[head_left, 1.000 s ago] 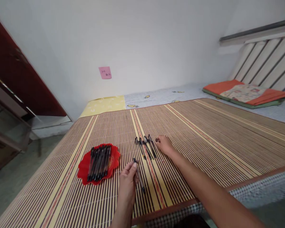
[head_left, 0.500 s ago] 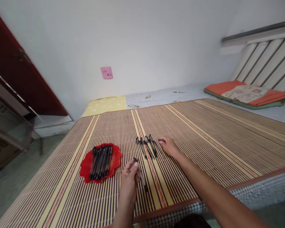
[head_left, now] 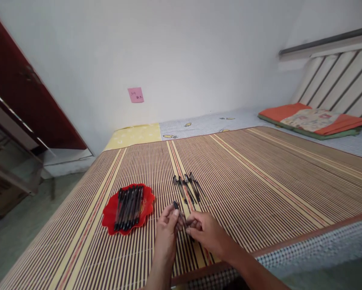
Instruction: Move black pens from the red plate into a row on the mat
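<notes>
My left hand (head_left: 168,225) is closed on a black pen (head_left: 176,205), whose dark upper end shows above the thumb. My right hand (head_left: 206,231) has its fingers pinched at the lower part of this same pen, so most of the barrel is hidden. Just beyond both hands, several black pens (head_left: 189,188) lie side by side on the striped mat (head_left: 244,181). To the left of my left hand sits a red scalloped plate (head_left: 108,219) with a row of black pens (head_left: 129,209) in it.
The mat covers a bed whose checked sheet (head_left: 199,119) shows along the wall. A folded orange and green cloth (head_left: 313,119) lies at the far right by white rails (head_left: 346,76). A pink note (head_left: 135,95) is stuck on the wall. A dark red door (head_left: 26,80) is at left.
My right hand has come back from beside the loose pens, toward me and to the left, and now meets the pen in my left hand. My left hand has barely moved.
</notes>
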Tool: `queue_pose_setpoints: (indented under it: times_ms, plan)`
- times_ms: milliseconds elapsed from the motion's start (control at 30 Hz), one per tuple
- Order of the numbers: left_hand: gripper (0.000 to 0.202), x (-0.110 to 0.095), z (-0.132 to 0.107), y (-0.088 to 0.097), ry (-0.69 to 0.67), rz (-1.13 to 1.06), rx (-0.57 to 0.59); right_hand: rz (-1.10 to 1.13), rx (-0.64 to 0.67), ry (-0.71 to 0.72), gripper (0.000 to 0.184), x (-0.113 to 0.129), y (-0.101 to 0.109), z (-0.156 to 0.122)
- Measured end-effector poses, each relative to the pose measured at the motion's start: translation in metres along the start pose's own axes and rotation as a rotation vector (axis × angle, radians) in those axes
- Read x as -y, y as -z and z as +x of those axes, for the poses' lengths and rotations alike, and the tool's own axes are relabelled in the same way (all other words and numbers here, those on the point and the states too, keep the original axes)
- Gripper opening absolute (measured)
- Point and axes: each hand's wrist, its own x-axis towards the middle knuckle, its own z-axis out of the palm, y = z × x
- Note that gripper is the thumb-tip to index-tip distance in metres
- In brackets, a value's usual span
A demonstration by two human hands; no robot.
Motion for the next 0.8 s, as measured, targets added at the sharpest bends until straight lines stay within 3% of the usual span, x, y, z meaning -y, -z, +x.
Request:
queue_pose_setpoints:
  times_ms: [133,233,367,500,800]
  plan:
    - [0.051,-0.003,-0.001,-0.001,-0.019,0.064,0.026,-0.073,-0.105,-0.033,0.008,0.0,0.033,0.018]
    - [0.047,-0.004,-0.002,0.0,-0.027,0.103,0.039,-0.361,-0.281,-0.112,0.018,-0.006,0.072,0.049]
    - [0.043,-0.003,-0.001,0.002,-0.013,0.109,0.048,-0.608,-0.335,-0.182,0.015,-0.029,0.107,0.093]
    - [0.043,-0.002,0.0,0.003,0.007,0.081,0.042,-0.686,-0.3,-0.22,0.009,-0.047,0.111,0.114]
    - [0.044,-0.001,0.002,0.003,0.026,0.069,0.043,-0.67,-0.274,-0.152,0.016,-0.06,0.101,0.116]
